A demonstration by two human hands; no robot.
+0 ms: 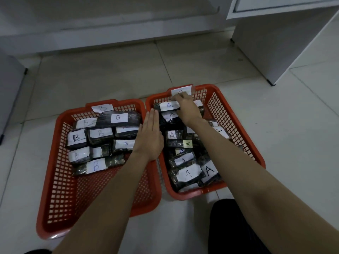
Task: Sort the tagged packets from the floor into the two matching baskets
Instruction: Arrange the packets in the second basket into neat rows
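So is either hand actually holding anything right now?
The right hand grips an A-tagged packet by its far right end, at the back of the A basket. The left hand is flat and empty.

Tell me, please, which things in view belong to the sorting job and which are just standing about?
Part of the job:
- B basket with B-tagged packets
- A basket with A-tagged packets
- right hand on an A packet at the far end
- left hand, flat and open, between the baskets

Just standing about:
- white cabinet
- grey furniture at left
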